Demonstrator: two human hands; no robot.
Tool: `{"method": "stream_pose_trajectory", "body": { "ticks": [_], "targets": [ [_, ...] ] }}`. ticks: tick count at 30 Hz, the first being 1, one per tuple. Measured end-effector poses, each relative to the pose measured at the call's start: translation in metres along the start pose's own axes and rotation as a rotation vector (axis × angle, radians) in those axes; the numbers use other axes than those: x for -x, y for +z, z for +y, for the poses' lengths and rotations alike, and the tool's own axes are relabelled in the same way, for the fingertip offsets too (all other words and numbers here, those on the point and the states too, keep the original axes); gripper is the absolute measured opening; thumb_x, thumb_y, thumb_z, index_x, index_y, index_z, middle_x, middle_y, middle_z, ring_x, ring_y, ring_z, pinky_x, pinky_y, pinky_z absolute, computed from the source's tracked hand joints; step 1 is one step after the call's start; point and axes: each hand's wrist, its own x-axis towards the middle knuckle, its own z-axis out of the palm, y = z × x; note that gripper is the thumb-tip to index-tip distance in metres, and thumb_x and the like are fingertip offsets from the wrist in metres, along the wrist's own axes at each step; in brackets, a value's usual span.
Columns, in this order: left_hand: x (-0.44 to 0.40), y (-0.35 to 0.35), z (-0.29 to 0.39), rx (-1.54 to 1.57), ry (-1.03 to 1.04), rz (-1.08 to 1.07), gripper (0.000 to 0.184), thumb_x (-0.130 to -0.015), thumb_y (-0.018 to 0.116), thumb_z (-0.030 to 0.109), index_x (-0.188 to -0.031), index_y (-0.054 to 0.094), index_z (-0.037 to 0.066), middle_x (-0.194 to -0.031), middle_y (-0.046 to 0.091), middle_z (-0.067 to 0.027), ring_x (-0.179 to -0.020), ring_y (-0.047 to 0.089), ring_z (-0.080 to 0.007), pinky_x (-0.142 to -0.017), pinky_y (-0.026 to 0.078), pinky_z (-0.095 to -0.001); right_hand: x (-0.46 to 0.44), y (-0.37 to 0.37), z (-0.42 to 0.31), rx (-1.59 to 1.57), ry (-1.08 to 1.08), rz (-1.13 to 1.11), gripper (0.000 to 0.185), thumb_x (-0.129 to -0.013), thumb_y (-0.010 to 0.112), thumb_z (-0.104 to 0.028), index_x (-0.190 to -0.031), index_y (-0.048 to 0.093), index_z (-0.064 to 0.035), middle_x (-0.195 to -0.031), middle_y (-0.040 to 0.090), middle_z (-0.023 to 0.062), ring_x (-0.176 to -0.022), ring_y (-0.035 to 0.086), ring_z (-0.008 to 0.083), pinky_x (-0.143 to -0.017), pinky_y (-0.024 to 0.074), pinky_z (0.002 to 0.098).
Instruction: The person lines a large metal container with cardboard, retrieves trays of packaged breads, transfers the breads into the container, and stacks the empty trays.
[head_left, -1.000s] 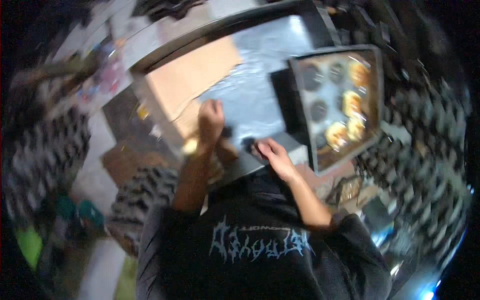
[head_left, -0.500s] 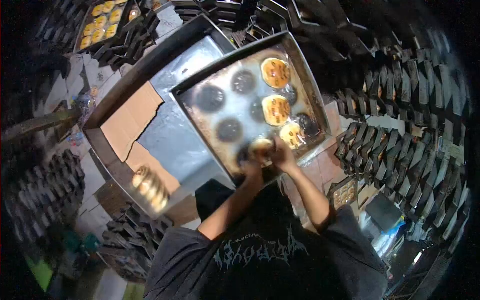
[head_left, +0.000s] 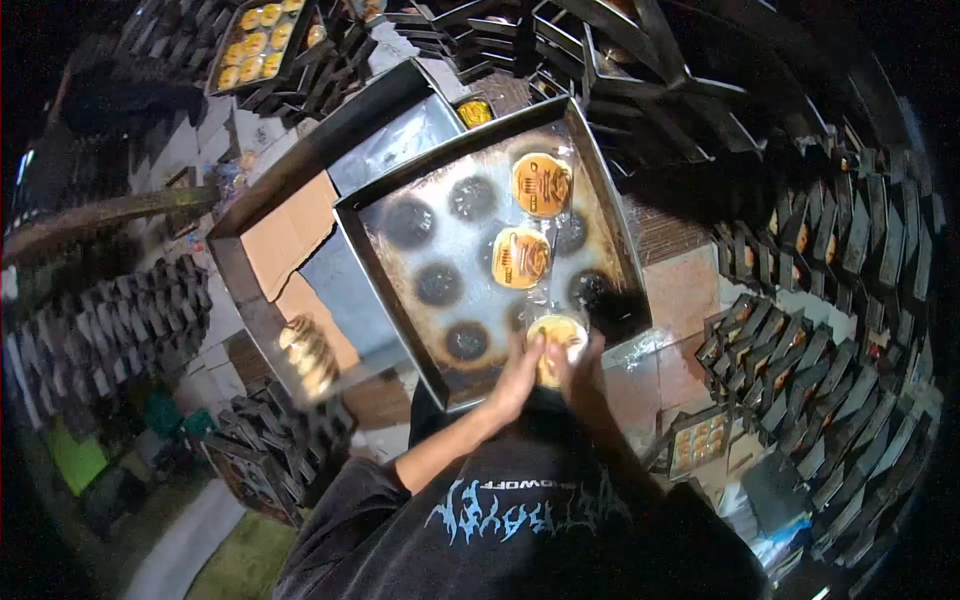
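Note:
My left hand (head_left: 517,372) and my right hand (head_left: 580,368) close around a round yellow bun (head_left: 560,330) at the near edge of a square metal baking tray (head_left: 455,315). Clear plastic film shows around the bun; whether a second bun sits under it, I cannot tell. Two more flat round buns with dark printed tops lie on the tray, an upper bun (head_left: 542,185) and a middle bun (head_left: 521,258). Dark round marks cover other parts of the tray floor.
A larger metal tray (head_left: 322,152) lies partly under the baking tray, holding torn cardboard (head_left: 287,232) and a row of buns (head_left: 307,357). Stacked pans (head_left: 800,385) stand on the right. A tray of yellow buns (head_left: 255,45) is at upper left.
Both hands have moved slightly right and toward my body, now with a bun between them. Fewer buns show on the tray. The camera view has shifted.

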Motion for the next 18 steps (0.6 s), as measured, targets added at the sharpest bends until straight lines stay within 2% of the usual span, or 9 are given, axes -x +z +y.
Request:
{"method": "stream_pose_trajectory", "body": {
  "ticks": [2,3,6,8,10,12,14,16,18],
  "targets": [
    [-0.012,-0.009,-0.011,-0.023,-0.033,0.068,0.066,-0.088,0.039,0.047,-0.128,0.026,-0.004,-0.129,0.032,-0.0205,-0.12,0.03,-0.0276,-0.1,0.025,-0.0368,-0.003,0.014,-0.037,0.357,-0.048,-0.029,0.05,-0.077,0.063,-0.02,-0.115,0.039,0.0021,-0.107,0.049,0.023,-0.098,0.05,0.0336,-0.085,0.0394,0.0412],
    [-0.027,-0.017,-0.016,-0.047,-0.063,0.123,0.063,-0.089,0.039,0.046,-0.126,0.032,-0.005,-0.127,0.034,-0.0205,-0.119,0.031,-0.0282,-0.1,0.025,-0.0367,-0.013,0.014,-0.028,0.338,0.058,-0.004,0.045,-0.076,0.063,-0.022,-0.11,0.045,0.0018,-0.105,0.049,0.023,-0.096,0.048,0.0367,-0.085,0.0381,0.0411],
    [-0.052,-0.031,-0.047,-0.229,-0.054,0.149,0.059,-0.09,0.038,0.044,-0.121,0.038,-0.006,-0.124,0.039,-0.02,-0.116,0.036,-0.0282,-0.098,0.028,-0.0359,-0.039,-0.013,-0.012,0.599,-0.117,-0.048,0.041,-0.078,0.06,-0.025,-0.107,0.047,0.0015,-0.096,0.051,0.0198,-0.093,0.047,0.0328,-0.086,0.0364,0.0414],
    [-0.051,-0.011,-0.033,-0.138,-0.039,0.192,0.059,-0.091,0.034,0.044,-0.12,0.04,-0.006,-0.12,0.044,-0.0214,-0.114,0.039,-0.0288,-0.098,0.029,-0.0361,-0.053,-0.028,-0.014,0.579,-0.204,-0.178,0.038,-0.082,0.056,-0.023,-0.108,0.046,0.0013,-0.097,0.051,0.0191,-0.097,0.046,0.0329,-0.087,0.0362,0.04],
    [-0.045,0.015,-0.01,0.461,-0.168,0.21,0.055,-0.092,0.03,0.043,-0.118,0.044,-0.004,-0.117,0.047,-0.0234,-0.116,0.036,-0.0311,-0.1,0.024,-0.037,-0.056,-0.031,-0.034,0.205,0.103,-0.286,0.034,-0.086,0.05,-0.022,-0.11,0.045,0.0012,-0.1,0.051,0.0185,-0.1,0.048,0.0294,-0.087,0.0374,0.0365],
    [-0.062,0.008,-0.035,0.368,-0.135,0.194,0.053,-0.093,0.028,0.041,-0.116,0.047,-0.002,-0.117,0.048,-0.021,-0.116,0.037,-0.0301,-0.101,0.024,-0.0368,-0.064,-0.039,-0.031,0.169,0.144,-0.32,0.033,-0.089,0.044,-0.022,-0.113,0.043,0.001,-0.104,0.052,0.0168,-0.1,0.05,0.0247,-0.086,0.0391,0.0328],
    [-0.07,0.009,-0.047,-0.37,0.0,0.269,0.053,-0.093,0.03,0.041,-0.115,0.047,-0.004,-0.119,0.048,-0.017,-0.112,0.043,-0.0255,-0.096,0.033,-0.0357,-0.072,-0.045,-0.034,0.205,0.126,-0.367,0.035,-0.089,0.046,-0.024,-0.115,0.044,-0.001,-0.102,0.052,0.0101,-0.095,0.05,0.0176,-0.082,0.0408,0.0301],
    [-0.077,0.012,-0.061,-0.201,0.025,0.364,0.054,-0.093,0.031,0.042,-0.113,0.048,-0.005,-0.117,0.049,-0.0148,-0.103,0.048,-0.0223,-0.086,0.04,-0.0342,-0.076,-0.052,-0.034,0.221,0.125,-0.393,0.035,-0.089,0.046,-0.025,-0.116,0.045,-0.002,-0.102,0.053,0.0068,-0.093,0.05,0.0141,-0.08,0.0417,0.0288],
    [-0.07,0.017,-0.045,0.271,-0.001,0.083,0.054,-0.091,0.037,0.043,-0.113,0.044,-0.006,-0.108,0.051,-0.0144,-0.097,0.048,-0.0214,-0.083,0.04,-0.0329,-0.077,-0.06,-0.036,-0.053,0.315,-0.526,0.037,-0.088,0.047,-0.024,-0.118,0.041,-0.0029,-0.108,0.051,0.0088,-0.097,0.051,0.0197,-0.086,0.0399,0.0315]
  ]
}}
